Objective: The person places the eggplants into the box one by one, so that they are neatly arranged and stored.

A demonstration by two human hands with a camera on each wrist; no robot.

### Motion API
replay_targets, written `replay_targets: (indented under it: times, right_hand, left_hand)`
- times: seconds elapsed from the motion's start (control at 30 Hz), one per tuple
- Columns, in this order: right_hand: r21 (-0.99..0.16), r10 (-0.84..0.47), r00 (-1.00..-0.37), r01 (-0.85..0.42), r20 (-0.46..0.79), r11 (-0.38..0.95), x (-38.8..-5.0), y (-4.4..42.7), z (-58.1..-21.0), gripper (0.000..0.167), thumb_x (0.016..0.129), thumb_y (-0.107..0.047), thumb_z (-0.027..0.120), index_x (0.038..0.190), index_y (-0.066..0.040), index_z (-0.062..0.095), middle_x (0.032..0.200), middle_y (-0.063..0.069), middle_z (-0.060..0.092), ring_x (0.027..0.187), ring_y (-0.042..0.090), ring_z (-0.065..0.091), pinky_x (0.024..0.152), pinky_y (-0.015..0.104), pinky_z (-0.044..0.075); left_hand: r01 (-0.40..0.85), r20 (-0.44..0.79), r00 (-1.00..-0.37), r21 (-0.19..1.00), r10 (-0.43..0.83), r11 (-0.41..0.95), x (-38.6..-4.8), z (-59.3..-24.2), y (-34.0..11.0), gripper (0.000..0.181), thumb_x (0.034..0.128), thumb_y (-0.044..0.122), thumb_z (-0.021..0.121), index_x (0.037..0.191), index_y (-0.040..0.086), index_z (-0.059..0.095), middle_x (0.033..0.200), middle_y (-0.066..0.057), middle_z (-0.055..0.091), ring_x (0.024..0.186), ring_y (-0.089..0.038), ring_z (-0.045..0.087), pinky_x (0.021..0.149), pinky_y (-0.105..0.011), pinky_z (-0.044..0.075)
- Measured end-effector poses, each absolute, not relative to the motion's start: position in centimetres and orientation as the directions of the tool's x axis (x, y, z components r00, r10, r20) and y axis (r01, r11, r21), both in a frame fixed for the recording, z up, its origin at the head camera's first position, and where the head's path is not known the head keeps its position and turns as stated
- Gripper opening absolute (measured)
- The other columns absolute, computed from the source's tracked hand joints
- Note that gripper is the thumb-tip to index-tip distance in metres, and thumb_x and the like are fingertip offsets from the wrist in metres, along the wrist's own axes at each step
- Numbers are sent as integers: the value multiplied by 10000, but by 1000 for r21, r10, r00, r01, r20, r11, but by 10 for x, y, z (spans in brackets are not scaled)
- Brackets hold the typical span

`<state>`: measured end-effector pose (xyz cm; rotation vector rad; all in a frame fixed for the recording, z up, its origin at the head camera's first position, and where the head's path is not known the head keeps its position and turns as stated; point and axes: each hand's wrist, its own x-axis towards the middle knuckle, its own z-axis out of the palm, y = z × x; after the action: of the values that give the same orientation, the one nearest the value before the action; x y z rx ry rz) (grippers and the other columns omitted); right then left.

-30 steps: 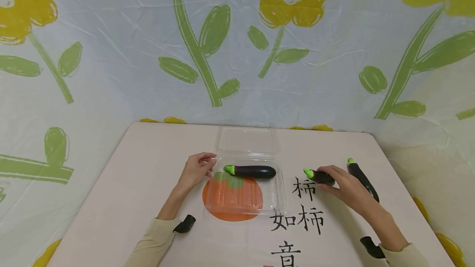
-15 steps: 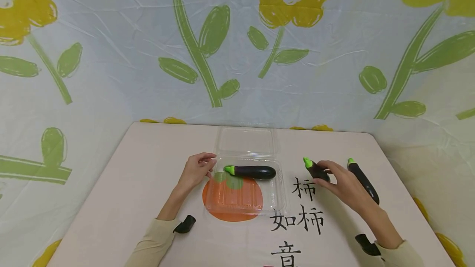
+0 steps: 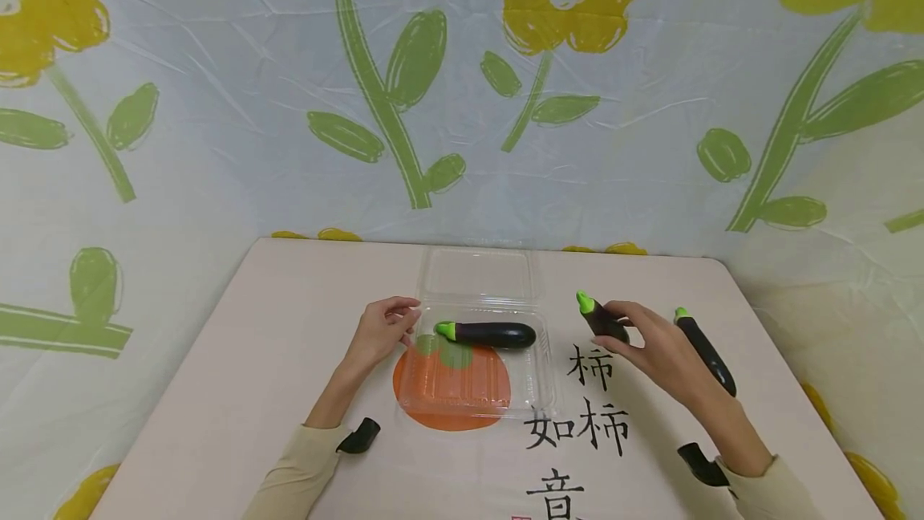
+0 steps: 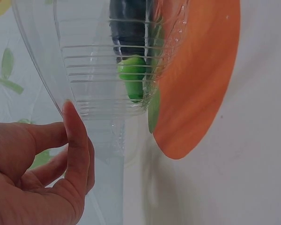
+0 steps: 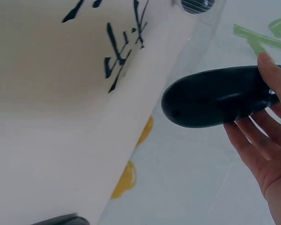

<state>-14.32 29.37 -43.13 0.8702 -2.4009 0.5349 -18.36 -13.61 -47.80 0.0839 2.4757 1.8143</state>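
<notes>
So the right hand [image 3: 653,347] has its fingers and thumb curled round an eggplant [image 3: 597,318], green tip tilted up and out past the fingertips. The left hand [image 3: 382,329] sits with fingers bent, tips at the left edge of a clear box [image 3: 546,367]; can't tell if they're really pinching it. A second eggplant [image 3: 498,335] lies inside, just right of those fingers. A third eggplant [image 3: 707,353] rests on the table [image 3: 303,287], right of the gripping fingers.
</notes>
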Motion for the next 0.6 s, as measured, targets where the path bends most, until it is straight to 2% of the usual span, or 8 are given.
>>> replay_targets:
  times: [0.23,0.33,0.47,0.6]
  right_hand:
    - [-185,-476,-639,-694,604,696,-147,281,-421,687,982,-637,500,1220,-10,650,1076,83,730,907,234,716,730,387,572]
    - [-178,-473,-628,-697,618,694,-147,274,-417,684,985,-630,501,1220,-8,659,1090,94,733,905,242,720,718,410,580]
    - [-175,-470,-624,-698,624,694,-146,266,-412,682,981,-627,509,1218,-8,668,1108,107,734,906,246,725,705,423,595]
    - [-187,-479,-624,-708,618,681,-148,259,-409,679,978,-627,509,1221,-11,660,1089,106,734,894,235,723,701,414,606]
  left_hand:
    - [4,-24,-996,955,90,297,-183,-476,-136,264,1007,77,663,1236,-54,676,959,-168,639,599,-139,619,613,-360,626]
    - [24,-6,-995,955,100,295,-175,-461,-132,266,1012,41,637,1231,-110,649,956,-206,627,602,-170,618,580,-315,612]
    - [21,-10,-995,952,100,304,-170,-449,-129,264,1006,-18,610,1227,-162,622,962,-260,616,613,-215,623,578,-318,612]
    - [11,-17,-996,952,89,305,-179,-469,-132,269,1007,19,634,1238,-120,645,978,-249,635,604,-183,619,591,-355,620]
